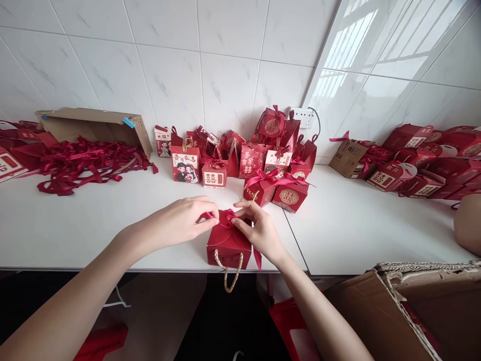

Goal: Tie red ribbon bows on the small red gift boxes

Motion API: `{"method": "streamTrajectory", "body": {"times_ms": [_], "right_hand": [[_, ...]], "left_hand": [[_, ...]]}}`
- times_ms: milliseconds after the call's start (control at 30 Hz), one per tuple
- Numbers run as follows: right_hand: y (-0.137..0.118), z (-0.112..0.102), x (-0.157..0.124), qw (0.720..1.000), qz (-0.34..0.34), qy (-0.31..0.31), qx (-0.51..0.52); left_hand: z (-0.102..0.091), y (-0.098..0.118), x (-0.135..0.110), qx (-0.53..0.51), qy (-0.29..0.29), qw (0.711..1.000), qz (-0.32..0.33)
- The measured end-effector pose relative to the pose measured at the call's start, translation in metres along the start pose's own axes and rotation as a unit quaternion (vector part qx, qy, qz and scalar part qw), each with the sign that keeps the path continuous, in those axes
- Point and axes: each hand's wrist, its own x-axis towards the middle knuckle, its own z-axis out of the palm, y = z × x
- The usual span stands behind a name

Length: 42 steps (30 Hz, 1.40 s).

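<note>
Red gift box (228, 246) stands at the front edge of the white counter (75, 225), its twisted cord handle (229, 273) hanging over the edge. A dark red satin ribbon (226, 218) lies across its closed top, and one loose tail drops down the box's right side.

Far to the left of the gift box, flattened red cartons (15, 150) lie by the wall. Next to them an open cardboard box (93, 125) rests on its side, with a loose heap of red ribbons (86, 165) spilling in front of it.

The left hand (184, 220) comes in from the box's left. Its fingers are closed and pinch the ribbon's left loop just above the box's top left corner. The right hand (259, 231) sits against the box's upper right side, with thumb and forefinger closed on the ribbon at the middle of the lid. Both hands grip the ribbon, and the box sits between them and slightly below.

Behind the gift box, a cluster of finished wedding favour boxes (244, 163) with bows stands against the tiled wall, below a wall socket (303, 116).

To the right of the gift box, well apart from it, a small brown carton (347, 156) lies tipped. Past it is a long heap of red boxes (432, 160). At the right edge a rounded bare part of another person (468, 223) shows; which part it is cannot be told. Below the counter, right of the gift box, stands a large torn cardboard carton (394, 311).
</note>
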Motion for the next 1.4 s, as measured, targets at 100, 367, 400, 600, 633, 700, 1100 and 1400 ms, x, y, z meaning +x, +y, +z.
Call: {"method": "streamTrajectory", "body": {"times_ms": [100,367,400,600,633,700,1100,1400], "right_hand": [[0.000,0.001,0.001,1.000,0.010,0.005,-0.006],[0.001,0.000,0.005,1.000,0.013,-0.002,-0.013],[0.001,-0.001,0.005,1.000,0.015,-0.005,-0.012],[-0.001,-0.005,0.010,0.999,0.029,-0.026,0.013],[-0.001,-0.005,0.010,0.999,0.032,-0.028,0.015],[-0.002,-0.005,0.011,0.999,0.037,-0.032,0.017],[-0.003,-0.003,0.010,0.999,0.013,-0.050,-0.009],[0.001,-0.002,0.004,0.998,0.036,-0.042,0.011]], "left_hand": [[-0.001,0.000,0.000,-0.015,0.027,0.999,0.011],[-0.001,0.001,-0.002,-0.025,0.000,0.999,-0.033],[-0.002,0.001,-0.002,-0.026,-0.004,0.999,-0.031],[-0.005,0.003,-0.003,-0.038,-0.032,0.999,-0.013],[-0.005,0.003,-0.002,-0.038,-0.034,0.999,-0.016],[-0.004,0.002,-0.002,-0.033,-0.034,0.999,-0.014],[-0.006,0.013,0.009,0.010,-0.006,0.996,0.090],[0.008,-0.013,0.044,-0.103,0.004,0.990,0.092]]}}
